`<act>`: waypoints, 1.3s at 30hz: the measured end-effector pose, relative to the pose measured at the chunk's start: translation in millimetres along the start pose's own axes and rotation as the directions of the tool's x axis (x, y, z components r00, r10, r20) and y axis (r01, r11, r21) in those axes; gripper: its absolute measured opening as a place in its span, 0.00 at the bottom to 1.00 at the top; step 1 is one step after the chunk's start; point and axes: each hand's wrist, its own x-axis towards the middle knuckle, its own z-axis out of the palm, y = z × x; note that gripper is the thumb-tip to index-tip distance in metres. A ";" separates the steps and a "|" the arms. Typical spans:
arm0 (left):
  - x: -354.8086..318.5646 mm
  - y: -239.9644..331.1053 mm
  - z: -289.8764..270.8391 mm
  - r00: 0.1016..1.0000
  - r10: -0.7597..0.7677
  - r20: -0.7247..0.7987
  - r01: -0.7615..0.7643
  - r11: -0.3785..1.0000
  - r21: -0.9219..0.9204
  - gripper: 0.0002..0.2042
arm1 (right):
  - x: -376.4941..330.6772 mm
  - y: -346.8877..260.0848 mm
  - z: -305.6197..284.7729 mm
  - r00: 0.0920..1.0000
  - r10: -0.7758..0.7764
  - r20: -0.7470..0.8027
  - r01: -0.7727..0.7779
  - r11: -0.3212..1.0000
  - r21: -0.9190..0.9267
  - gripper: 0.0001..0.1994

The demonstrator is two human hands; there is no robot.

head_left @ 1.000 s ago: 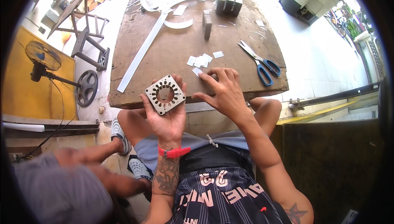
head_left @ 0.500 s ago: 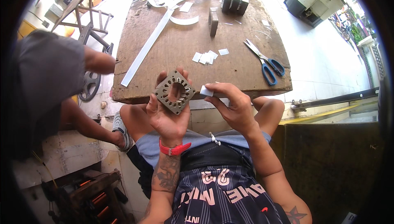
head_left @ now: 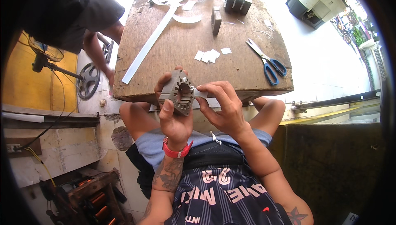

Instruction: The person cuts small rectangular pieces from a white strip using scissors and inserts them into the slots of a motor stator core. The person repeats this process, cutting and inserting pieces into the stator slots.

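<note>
My left hand [head_left: 177,129] is wrapped round a square grey-brown slotted stator core [head_left: 169,92], tilted with its slotted face turned toward my right hand. White slips line a few of the slots at its upper rim. My right hand [head_left: 227,111] pinches a small white insulation paper piece [head_left: 201,94] between thumb and fingers, close against the core's right side. Whether the paper enters a slot I cannot tell. Both hands are in front of the near edge of the wooden table [head_left: 165,39], above my lap.
Several white paper pieces [head_left: 207,56] lie mid-table. Blue-handled scissors [head_left: 266,62] rest at the right, a long white strip [head_left: 146,49] at the left. Farther back stand a narrow metal block [head_left: 216,21] and a strapped dark stack [head_left: 237,2]. Another person [head_left: 103,8] is at the left.
The core has been tilted so its face turns rightward. My right hand has brought the paper piece left, up to the core. The other person has moved farther back along the left side.
</note>
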 end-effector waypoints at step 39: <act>11.0 4.5 0.2 0.928 -0.357 -0.112 0.307 0.897 -0.317 0.37 | -37.2 52.5 -55.8 0.983 0.136 0.126 -0.023 0.763 -0.645 0.14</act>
